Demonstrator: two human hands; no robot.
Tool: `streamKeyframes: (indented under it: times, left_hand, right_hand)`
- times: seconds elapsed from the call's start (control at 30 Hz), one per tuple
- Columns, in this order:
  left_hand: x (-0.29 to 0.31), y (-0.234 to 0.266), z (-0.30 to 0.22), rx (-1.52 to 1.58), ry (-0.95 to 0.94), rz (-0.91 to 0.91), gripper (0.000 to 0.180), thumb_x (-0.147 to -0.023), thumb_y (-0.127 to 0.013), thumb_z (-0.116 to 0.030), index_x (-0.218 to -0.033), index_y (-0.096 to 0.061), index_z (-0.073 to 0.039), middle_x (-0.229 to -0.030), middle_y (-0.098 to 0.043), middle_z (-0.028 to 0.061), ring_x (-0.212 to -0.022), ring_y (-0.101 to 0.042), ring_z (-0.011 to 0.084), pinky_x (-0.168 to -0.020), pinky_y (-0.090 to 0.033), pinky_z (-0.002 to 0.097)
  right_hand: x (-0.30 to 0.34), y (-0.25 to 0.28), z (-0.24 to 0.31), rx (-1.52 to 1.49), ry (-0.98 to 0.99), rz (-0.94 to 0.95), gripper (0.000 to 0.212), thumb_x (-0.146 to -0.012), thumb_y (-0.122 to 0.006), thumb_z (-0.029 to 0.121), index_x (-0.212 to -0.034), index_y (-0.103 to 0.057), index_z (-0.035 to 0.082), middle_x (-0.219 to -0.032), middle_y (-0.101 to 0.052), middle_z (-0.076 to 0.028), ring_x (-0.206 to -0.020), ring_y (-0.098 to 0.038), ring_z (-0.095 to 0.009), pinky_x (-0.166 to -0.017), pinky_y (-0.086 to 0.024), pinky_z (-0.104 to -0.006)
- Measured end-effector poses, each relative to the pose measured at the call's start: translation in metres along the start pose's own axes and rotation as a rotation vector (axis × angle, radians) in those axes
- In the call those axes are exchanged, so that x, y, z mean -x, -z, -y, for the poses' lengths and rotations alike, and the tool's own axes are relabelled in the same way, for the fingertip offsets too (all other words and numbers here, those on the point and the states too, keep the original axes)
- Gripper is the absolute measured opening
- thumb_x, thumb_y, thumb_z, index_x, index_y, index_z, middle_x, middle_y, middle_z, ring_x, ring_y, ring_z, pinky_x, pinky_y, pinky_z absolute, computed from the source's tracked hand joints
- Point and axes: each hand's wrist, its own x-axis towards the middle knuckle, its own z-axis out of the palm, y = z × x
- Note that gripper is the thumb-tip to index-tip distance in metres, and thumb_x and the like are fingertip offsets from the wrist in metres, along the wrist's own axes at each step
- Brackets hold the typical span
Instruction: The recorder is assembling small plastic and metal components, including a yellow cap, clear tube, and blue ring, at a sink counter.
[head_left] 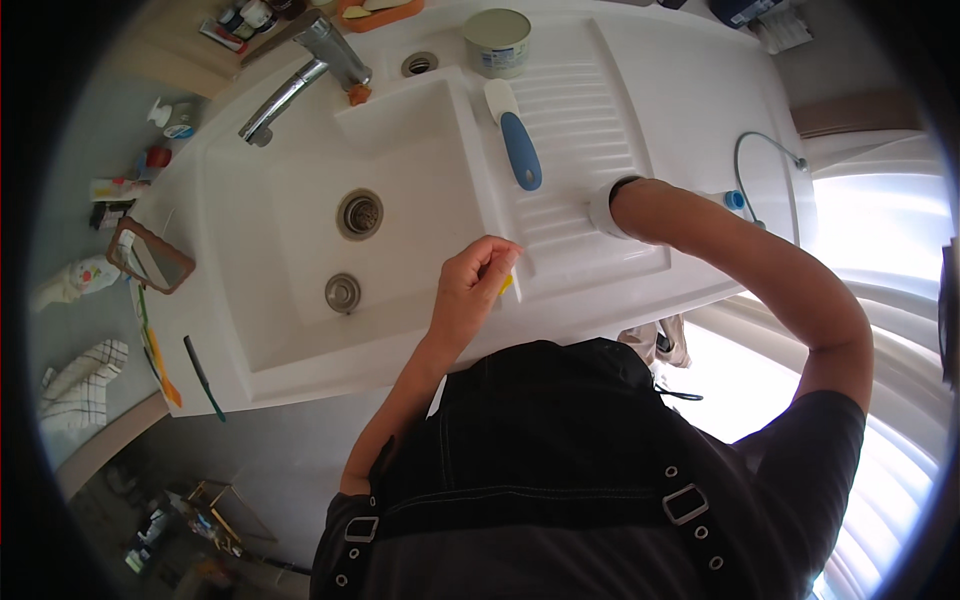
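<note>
Down inside a white cup point(602, 217), the right hand point(636, 208), in to about the wrist. Cannot tell if wide, narrow or holding something, with those fingers hidden in there. Above the front right corner of the white sink point(285, 250), the left hand point(470, 276), fingers narrow and curled in close to the thumb. Right beside them, a small yellow thing point(507, 284), mostly hidden. Cannot tell if held or just behind. Under the cup, the bumpy part of the white table point(700, 90), right of the sink. Farther back, near the sink's edge, a tool with a blue handle point(521, 152) and a white end. Behind it, a big round pale green tub point(497, 45). In the sink, a drain hole point(359, 215) and, near it, a round metal plug point(343, 293). Over the sink's back left, a shiny tap point(290, 95). Beyond the right arm, a little blue cap point(734, 200).
</note>
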Motion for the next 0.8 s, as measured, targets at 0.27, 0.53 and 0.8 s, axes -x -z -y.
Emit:
streamKeyframes:
  times: [0.27, 0.53, 0.8]
  left_hand:
    - [0.007, 0.016, 0.002, -0.001, -0.002, -0.009, 0.02, -0.097, -0.053, -0.021, -0.098, -0.063, -0.004, -0.067, -0.052, -0.003, -0.058, -0.043, 0.0021, -0.051, -0.033, 0.019]
    - [0.0, 0.013, -0.013, 0.218, 0.097, -0.017, 0.021, -0.096, -0.055, -0.023, -0.099, -0.063, -0.004, -0.074, -0.055, 0.0002, -0.057, -0.045, 0.0048, -0.052, -0.037, 0.0199]
    - [-0.023, -0.017, -0.041, 0.212, 0.055, 0.116, 0.019, -0.095, -0.056, -0.02, -0.101, -0.062, -0.003, -0.08, -0.057, 0.0025, -0.06, -0.048, 0.0079, -0.059, -0.04, 0.0222]
  right_hand:
    - [0.056, 0.021, 0.015, 0.071, 0.031, -0.304, 0.01, -0.073, -0.069, 0.001, -0.083, -0.069, 0.0, -0.097, -0.068, -0.013, -0.091, -0.066, -0.028, -0.074, -0.055, -0.034]
    - [0.11, 0.033, 0.003, -0.458, -0.04, -0.602, 0.026, -0.082, -0.055, -0.008, -0.106, -0.064, -0.001, -0.116, -0.06, -0.016, -0.1, -0.063, -0.029, -0.088, -0.053, -0.0344]
    - [0.11, -0.039, 0.017, -1.18, -0.023, -1.12, 0.023, -0.091, -0.055, -0.001, -0.112, -0.064, 0.0, -0.115, -0.061, -0.01, -0.098, -0.063, -0.024, -0.087, -0.051, -0.0304]
